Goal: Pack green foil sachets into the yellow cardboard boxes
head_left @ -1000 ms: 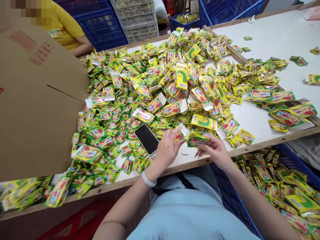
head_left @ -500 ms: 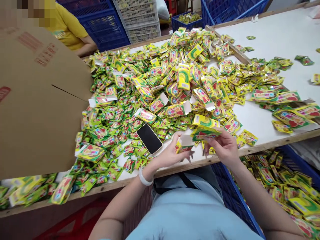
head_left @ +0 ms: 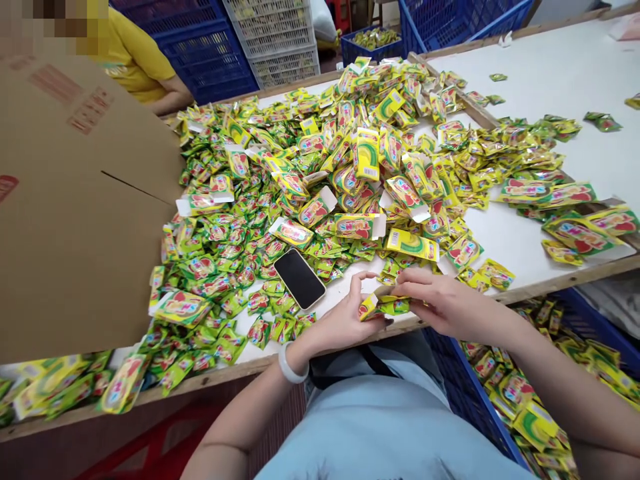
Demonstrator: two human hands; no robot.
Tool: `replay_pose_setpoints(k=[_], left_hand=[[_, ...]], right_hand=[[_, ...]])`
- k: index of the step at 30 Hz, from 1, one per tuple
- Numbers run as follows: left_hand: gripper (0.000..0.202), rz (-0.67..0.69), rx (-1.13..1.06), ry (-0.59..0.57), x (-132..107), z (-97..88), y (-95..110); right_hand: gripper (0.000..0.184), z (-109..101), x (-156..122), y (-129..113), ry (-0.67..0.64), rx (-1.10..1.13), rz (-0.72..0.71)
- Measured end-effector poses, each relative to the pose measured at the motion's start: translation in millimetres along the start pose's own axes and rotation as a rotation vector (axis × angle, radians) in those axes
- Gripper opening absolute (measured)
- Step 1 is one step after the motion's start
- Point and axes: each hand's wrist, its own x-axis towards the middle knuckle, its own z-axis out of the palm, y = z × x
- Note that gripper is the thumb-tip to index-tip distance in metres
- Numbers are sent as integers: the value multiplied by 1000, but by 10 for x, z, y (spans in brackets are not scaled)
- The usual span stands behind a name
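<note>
My left hand [head_left: 345,319] grips a small yellow-green carton [head_left: 370,307] at the table's near edge. My right hand [head_left: 447,303] pinches green candy sachets [head_left: 397,305] against the carton's open end. Both hands meet over the wooden table edge, just right of a black phone [head_left: 299,278] lying face up. A big heap of green-yellow sachets and open cartons [head_left: 320,180] covers the white table [head_left: 505,233] beyond my hands.
A large cardboard box [head_left: 70,213] stands at the left. A person in a yellow shirt [head_left: 135,60] sits behind it. Blue crates [head_left: 200,40] and a white crate [head_left: 280,33] stand at the back. A blue bin of filled cartons [head_left: 540,393] sits below right.
Both hands came down and nearer to the table edge. The sachets in my right hand have gone from above the carton to its open end.
</note>
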Motion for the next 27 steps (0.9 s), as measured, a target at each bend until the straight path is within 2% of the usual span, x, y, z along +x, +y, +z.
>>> replay_pose_setpoints(k=[3,6,8,13,15,17,19,20,22,25,26,27], left_hand=[[72,-33,-25,-68,-17,1,23],[70,-29,-64,-81,-39,7,47],[69,-25,-58,-114,-45,28,59],[71,-18,-50,-167,-19,78,100],[72,-44,-110,-196,-15,73,119],[73,-70,-149,-219,-27,64,123],[75,-93,-150,-230,-50,71,104],[77,-104,-149,-244,-60,84,88],[80,-120,-159,-284,-64,129,49],[81,-88,-160,-296,5,203,0],[80,-51,-156,-288,52,216,-13],[78,-1,-143,-276,108,220,-26]], right_hand=[[35,31,-21,14,8,120,-25],[26,85,-42,67,106,215,-50],[22,135,-45,73,165,212,-30],[23,251,-48,-38,177,151,47],[14,267,-78,-57,191,272,121],[13,278,-127,-41,219,417,179],[15,314,-182,-17,264,451,146],[19,346,-209,-14,271,436,99],[29,428,-260,-32,197,432,22],[29,507,-364,-53,62,471,39],[25,490,-419,-30,92,456,71],[22,441,-488,18,175,426,120]])
